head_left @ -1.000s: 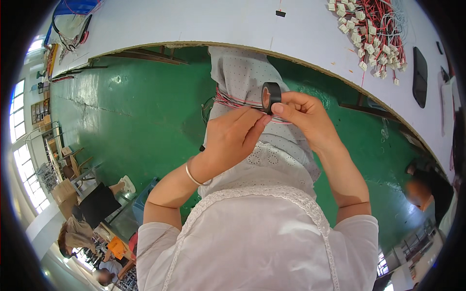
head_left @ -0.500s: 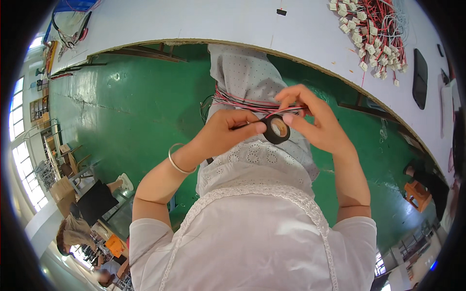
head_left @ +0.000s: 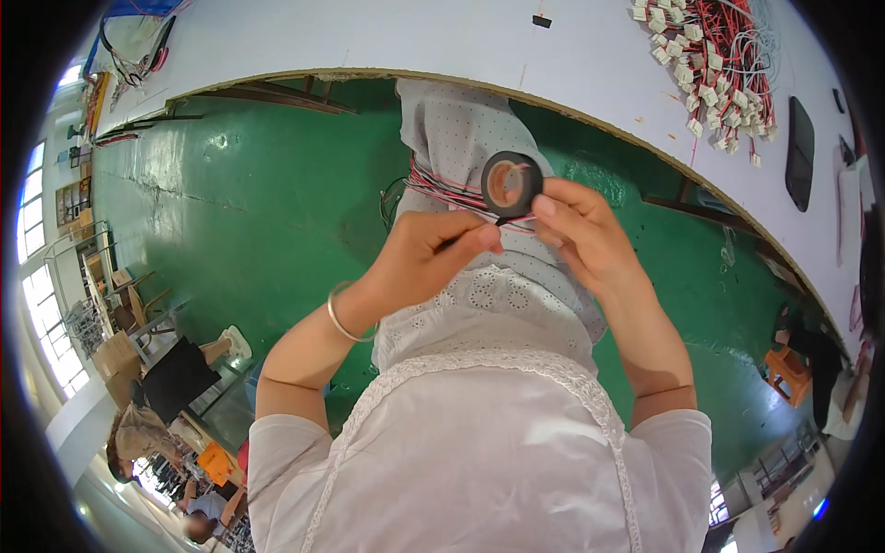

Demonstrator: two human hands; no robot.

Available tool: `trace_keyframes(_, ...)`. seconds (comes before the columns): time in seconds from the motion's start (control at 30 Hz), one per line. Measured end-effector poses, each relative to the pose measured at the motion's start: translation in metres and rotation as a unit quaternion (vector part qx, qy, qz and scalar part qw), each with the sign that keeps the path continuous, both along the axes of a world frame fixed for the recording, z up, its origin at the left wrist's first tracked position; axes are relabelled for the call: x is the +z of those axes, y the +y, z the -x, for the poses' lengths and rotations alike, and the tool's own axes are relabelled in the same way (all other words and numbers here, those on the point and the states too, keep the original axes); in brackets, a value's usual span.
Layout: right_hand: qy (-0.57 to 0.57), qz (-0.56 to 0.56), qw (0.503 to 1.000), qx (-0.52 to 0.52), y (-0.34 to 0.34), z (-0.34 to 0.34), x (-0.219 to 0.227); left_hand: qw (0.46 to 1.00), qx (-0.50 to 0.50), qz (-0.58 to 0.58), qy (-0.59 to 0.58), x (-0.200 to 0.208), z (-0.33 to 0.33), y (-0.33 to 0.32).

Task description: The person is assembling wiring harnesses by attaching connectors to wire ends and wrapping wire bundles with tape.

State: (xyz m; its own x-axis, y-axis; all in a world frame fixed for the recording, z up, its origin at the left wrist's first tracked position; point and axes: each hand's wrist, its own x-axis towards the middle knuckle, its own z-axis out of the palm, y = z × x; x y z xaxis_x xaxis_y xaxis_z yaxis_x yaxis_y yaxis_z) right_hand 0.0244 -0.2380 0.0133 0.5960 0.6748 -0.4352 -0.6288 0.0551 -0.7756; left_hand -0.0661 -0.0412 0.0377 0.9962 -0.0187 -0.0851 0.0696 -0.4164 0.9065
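A bundle of red, black and white wires (head_left: 441, 187) lies across my lap on a pale dotted cloth. My left hand (head_left: 431, 260) is closed, thumb and finger pinching the wires where a short dark strip of tape meets them. My right hand (head_left: 590, 238) grips a roll of black electrical tape (head_left: 532, 189) by its lower right edge, raised just above the wires. Between the roll and my left fingertips runs a narrow stretch of tape. Part of the wires is hidden behind my hands.
Ahead is a white table (head_left: 387, 37) with a curved front edge. On it lie a pile of wires with white connectors (head_left: 705, 78), a dark phone-like slab (head_left: 799, 152) and scissors (head_left: 138, 60). An orange stool (head_left: 788, 373) stands right; other people sit lower left.
The tape roll has moved up from below the wires to above them, now held in my right hand. My left hand keeps its pinch in nearly the same place.
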Motion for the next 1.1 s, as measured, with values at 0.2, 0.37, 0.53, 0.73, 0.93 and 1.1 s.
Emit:
trace_keyframes(0.2, -0.179, -0.202, 0.952, 0.145, -0.032, -0.028, -0.011, 0.843, -0.037, 0.388, 0.37, -0.001, -0.001, 0.022)
trace_keyframes(0.37, -0.208, 0.047, 0.973, 0.092, -0.026, -0.016, 0.009, 0.957, -0.036, 0.209, 0.198, -0.007, -0.005, 0.007)
trace_keyframes(0.53, -0.245, 0.188, 0.948, 0.076, -0.013, -0.008, 0.012, 0.996, -0.033, -0.079, -0.008, -0.001, -0.005, -0.004)
trace_keyframes(0.73, -0.15, 0.179, 0.963, 0.132, -0.005, -0.011, 0.0, 0.928, -0.061, -0.299, -0.212, -0.007, -0.009, -0.012)
trace_keyframes(0.93, 0.007, 0.006, 1.0, -0.003, 0.0, -0.001, -0.002, 1.0, 0.013, 0.001, -0.01, -0.019, 0.0, -0.014)
trace_keyframes(1.1, -0.146, -0.211, 0.958, 0.126, -0.032, -0.028, -0.013, 0.833, -0.024, 0.441, 0.332, -0.013, 0.004, 0.005)
